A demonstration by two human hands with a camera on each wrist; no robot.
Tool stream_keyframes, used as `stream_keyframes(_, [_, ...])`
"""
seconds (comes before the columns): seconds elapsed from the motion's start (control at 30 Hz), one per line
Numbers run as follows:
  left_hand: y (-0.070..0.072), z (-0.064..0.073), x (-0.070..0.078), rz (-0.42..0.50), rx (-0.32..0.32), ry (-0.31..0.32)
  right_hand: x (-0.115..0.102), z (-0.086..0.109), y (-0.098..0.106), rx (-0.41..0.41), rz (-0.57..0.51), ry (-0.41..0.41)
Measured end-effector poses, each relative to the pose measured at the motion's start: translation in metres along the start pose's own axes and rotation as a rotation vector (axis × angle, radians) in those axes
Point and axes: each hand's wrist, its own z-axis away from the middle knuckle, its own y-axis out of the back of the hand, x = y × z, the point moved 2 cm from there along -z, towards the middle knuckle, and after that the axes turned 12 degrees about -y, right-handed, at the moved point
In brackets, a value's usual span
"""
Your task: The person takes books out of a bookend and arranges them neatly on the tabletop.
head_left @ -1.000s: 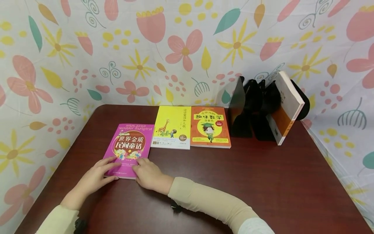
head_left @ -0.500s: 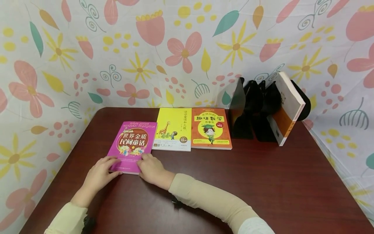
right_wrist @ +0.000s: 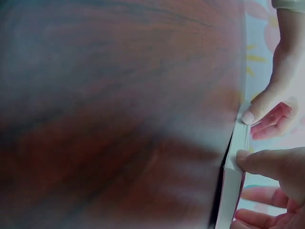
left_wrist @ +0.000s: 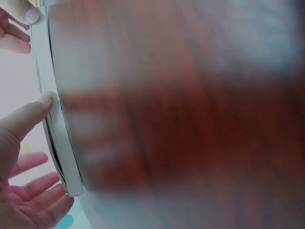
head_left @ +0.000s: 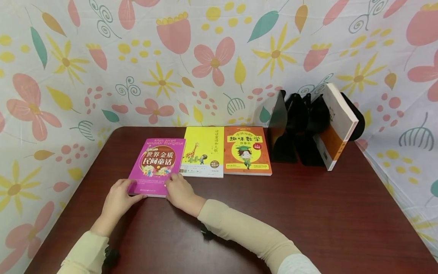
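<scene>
A purple-pink children's book [head_left: 158,163] lies cover up at the left of the table. My left hand [head_left: 118,197] holds its near left corner, fingers at the side and thumb on the near edge. At the near right corner my right hand [head_left: 181,193] grips it. The left wrist view shows a thumb pressed against the book's page edge [left_wrist: 58,124], fingers round the corner. Both thumbs also show on the page edge [right_wrist: 234,176] in the right wrist view. The book's upper right corner overlaps a yellow book [head_left: 205,148] with a giraffe on its cover.
An orange book [head_left: 247,152] lies right of the yellow one, their sides meeting. Farther right stand black bookends [head_left: 297,125], with a white and orange book [head_left: 337,125] upright and leaning in them. Behind the brown table [head_left: 308,217] hangs a flowered cloth [head_left: 215,49].
Both hands have slid the purple-pink book away from me and slightly right, up against the yellow book. The other books and the bookends have stayed in place.
</scene>
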Motion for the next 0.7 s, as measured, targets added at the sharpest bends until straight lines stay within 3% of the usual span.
stream_keyframes(0.3, [-0.002, -0.007, -0.006, 0.02, -0.026, 0.075, 0.005, -0.009, -0.003, -0.043, -0.156, -0.17])
stream_keyframes(0.7, [-0.001, -0.02, -0.011, 0.046, -0.057, 0.132, 0.018, -0.025, -0.009, 0.008, -0.512, -0.254])
